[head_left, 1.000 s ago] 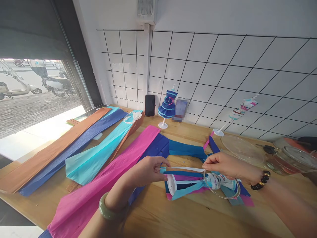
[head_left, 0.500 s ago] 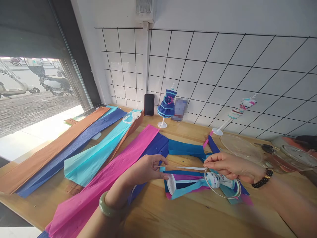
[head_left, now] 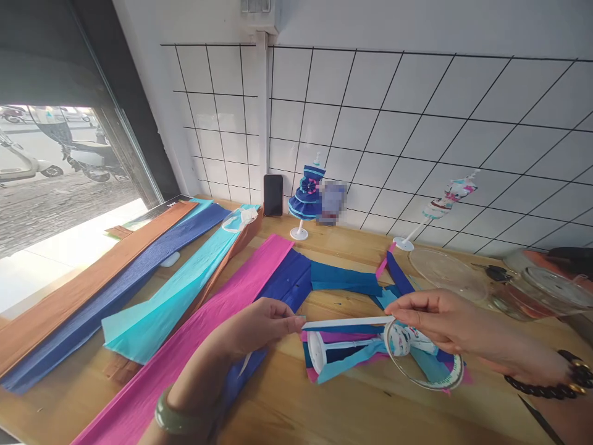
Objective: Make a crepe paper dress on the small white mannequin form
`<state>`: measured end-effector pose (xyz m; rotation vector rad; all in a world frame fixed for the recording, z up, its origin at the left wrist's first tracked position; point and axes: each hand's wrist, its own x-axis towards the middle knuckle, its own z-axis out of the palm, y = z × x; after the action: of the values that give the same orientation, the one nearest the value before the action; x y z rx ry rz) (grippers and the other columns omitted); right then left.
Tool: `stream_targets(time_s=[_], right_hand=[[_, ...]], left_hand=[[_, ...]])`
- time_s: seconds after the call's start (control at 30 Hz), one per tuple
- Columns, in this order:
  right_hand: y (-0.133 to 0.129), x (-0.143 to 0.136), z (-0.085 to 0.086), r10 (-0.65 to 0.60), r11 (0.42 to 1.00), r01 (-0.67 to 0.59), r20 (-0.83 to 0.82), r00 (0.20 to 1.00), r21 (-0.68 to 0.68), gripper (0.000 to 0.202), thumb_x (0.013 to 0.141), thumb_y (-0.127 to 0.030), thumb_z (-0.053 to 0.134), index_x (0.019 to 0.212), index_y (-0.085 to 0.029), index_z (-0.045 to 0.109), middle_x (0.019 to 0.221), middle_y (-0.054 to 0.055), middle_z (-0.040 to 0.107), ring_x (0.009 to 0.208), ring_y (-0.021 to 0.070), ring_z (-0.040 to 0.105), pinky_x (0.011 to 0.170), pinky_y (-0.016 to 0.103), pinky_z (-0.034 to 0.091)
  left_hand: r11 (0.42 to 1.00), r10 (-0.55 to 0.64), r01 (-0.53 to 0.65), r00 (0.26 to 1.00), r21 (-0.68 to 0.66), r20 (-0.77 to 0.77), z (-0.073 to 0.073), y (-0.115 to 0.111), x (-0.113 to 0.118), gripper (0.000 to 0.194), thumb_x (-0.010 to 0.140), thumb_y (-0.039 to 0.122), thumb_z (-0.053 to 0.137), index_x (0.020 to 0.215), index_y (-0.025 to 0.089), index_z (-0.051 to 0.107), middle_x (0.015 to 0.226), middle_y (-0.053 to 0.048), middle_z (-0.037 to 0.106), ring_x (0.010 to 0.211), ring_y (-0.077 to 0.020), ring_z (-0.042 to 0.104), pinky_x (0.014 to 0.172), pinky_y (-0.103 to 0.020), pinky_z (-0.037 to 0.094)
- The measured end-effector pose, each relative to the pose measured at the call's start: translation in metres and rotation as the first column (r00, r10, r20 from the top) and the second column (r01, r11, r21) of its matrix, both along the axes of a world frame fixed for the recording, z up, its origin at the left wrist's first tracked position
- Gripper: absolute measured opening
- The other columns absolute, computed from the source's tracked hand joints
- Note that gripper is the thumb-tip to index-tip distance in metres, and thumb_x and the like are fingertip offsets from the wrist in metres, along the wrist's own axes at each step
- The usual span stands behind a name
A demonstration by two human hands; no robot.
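Note:
My left hand [head_left: 262,324] pinches the end of a narrow white tape strip [head_left: 345,322] between thumb and fingers. My right hand [head_left: 445,321] grips the thin tape roll [head_left: 456,374] at its upper left, and the strip stretches taut between both hands. Under the strip, a small floral dress form [head_left: 401,340] lies on its side, its round white base [head_left: 317,352] towards my left hand. Blue, teal and pink paper strips [head_left: 345,369] lie around and beneath it. My right fingers partly hide the form.
Long crepe paper lengths, among them a pink one [head_left: 185,346] and a turquoise one [head_left: 171,290], cover the table's left side. Along the wall stand a phone [head_left: 273,195], a dress form in a blue dress [head_left: 306,198] and a bare floral form [head_left: 449,198]. Glass jars [head_left: 551,290] sit at right.
My right hand and the tape roll have shifted slightly right and down. The strip now shows its broad face, and my left hand has moved a little left. The camera view has shifted slightly.

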<state>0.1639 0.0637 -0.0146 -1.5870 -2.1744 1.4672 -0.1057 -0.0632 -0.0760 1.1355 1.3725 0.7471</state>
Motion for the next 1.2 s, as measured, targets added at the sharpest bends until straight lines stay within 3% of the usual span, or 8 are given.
stream_targets(time_s=[0.1,0.23,0.5,0.6,0.73,0.83,1.0,1.2], right_hand=[[0.001,-0.006,0.004,0.069,0.993,-0.067,0.022,0.997,-0.093,0.047,0.071,-0.061,0.058,0.088,-0.019,0.069,0.064,-0.002,0.051,0.047,0.0053,0.022,0.04,0.018,0.018],[0.003,-0.009,0.003,0.123,0.992,-0.125,0.132,0.984,0.01,0.036,0.075,-0.055,0.057,0.081,-0.021,0.067,0.058,-0.005,0.041,0.048,0.0063,0.023,0.039,0.018,0.019],[0.009,-0.01,0.0,0.17,0.977,-0.186,0.141,0.975,0.107,0.025,0.077,-0.041,0.055,0.07,-0.019,0.062,0.058,-0.003,0.044,0.055,0.0103,0.035,0.047,0.02,0.029],[0.013,-0.009,-0.001,0.181,0.977,-0.195,0.153,0.971,0.084,0.025,0.078,-0.041,0.054,0.07,-0.019,0.062,0.059,-0.003,0.044,0.056,0.0114,0.036,0.048,0.02,0.03],[0.017,-0.009,-0.006,0.178,0.979,-0.195,0.226,0.958,0.057,0.025,0.077,-0.043,0.054,0.069,-0.021,0.062,0.061,-0.001,0.047,0.057,0.0125,0.038,0.048,0.021,0.03],[0.021,-0.006,-0.014,0.177,0.982,-0.187,0.193,0.965,0.034,0.027,0.08,-0.043,0.053,0.069,-0.021,0.062,0.062,0.0,0.052,0.059,0.0137,0.043,0.051,0.021,0.034],[0.027,0.0,-0.025,0.153,0.986,-0.162,0.199,0.968,0.032,0.029,0.079,-0.046,0.052,0.07,-0.021,0.062,0.064,0.001,0.054,0.06,0.0145,0.046,0.052,0.022,0.035],[0.03,0.0,-0.024,0.153,0.987,-0.159,0.231,0.961,0.008,0.031,0.078,-0.048,0.052,0.067,-0.021,0.06,0.061,-0.001,0.05,0.058,0.0134,0.042,0.05,0.022,0.031]], left_hand=[[1.0,0.015,-0.015,1.0,-0.019,0.016,0.003,0.0,0.0,0.045,0.075,0.059,0.053,0.077,0.015,0.065,0.045,0.011,0.026,0.041,-0.006,0.019,0.039,-0.023,0.012],[0.997,0.067,-0.064,0.996,-0.053,0.06,0.004,0.001,0.0,0.038,0.074,0.053,0.058,0.07,0.015,0.062,0.043,0.011,0.026,0.04,-0.006,0.019,0.04,-0.025,0.011],[0.97,0.174,-0.145,0.975,-0.194,0.137,-0.002,0.005,-0.001,0.04,0.069,0.055,0.06,0.063,0.016,0.057,0.038,0.012,0.027,0.038,-0.0055,0.016,0.04,-0.026,0.01],[0.959,0.18,-0.146,0.976,-0.241,0.124,-0.003,0.007,-0.002,0.043,0.067,0.059,0.061,0.058,0.018,0.05,0.039,0.012,0.028,0.038,-0.0053,0.017,0.04,-0.026,0.01],[0.957,0.141,-0.118,0.988,-0.266,0.068,-0.003,0.008,-0.001,0.049,0.068,0.063,0.057,0.069,0.014,0.06,0.041,0.012,0.026,0.039,-0.0059,0.018,0.04,-0.026,0.01],[0.955,0.128,-0.113,0.991,-0.273,0.038,-0.008,0.009,0.0,0.052,0.069,0.063,0.056,0.072,0.012,0.065,0.042,0.012,0.024,0.04,-0.0061,0.018,0.041,-0.026,0.01],[0.936,0.131,-0.101,0.989,-0.336,0.068,-0.014,0.013,0.008,0.05,0.069,0.063,0.056,0.072,0.013,0.064,0.04,0.012,0.022,0.039,-0.0062,0.017,0.04,-0.026,0.009],[0.92,0.162,-0.109,0.98,-0.377,0.112,-0.011,0.019,0.013,0.049,0.067,0.064,0.057,0.066,0.015,0.061,0.037,0.013,0.021,0.036,-0.0058,0.015,0.038,-0.026,0.008]])
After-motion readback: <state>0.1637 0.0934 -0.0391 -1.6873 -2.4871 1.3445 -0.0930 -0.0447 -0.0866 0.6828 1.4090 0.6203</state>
